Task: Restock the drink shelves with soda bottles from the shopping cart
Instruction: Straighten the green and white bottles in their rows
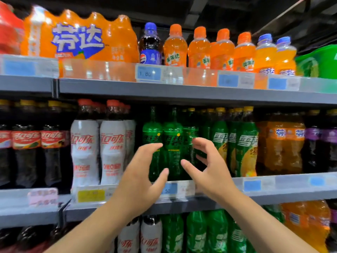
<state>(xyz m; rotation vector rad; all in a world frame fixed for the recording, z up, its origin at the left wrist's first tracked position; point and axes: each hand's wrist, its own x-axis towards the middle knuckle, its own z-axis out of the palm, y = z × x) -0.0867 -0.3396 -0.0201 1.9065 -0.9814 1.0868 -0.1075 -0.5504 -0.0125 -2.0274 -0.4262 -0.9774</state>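
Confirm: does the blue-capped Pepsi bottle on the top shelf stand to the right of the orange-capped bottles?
No, the Pepsi bottle stands left of the orange-capped bottles, right beside the orange multipack.

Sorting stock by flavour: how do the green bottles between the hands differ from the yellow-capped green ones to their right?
The green-capped bottles have green caps, the yellow-capped bottles yellow ones. The green-capped bottles' labels are mostly green; the yellow-capped bottles' labels turn yellow lower down. Both are green, upright, on the middle shelf.
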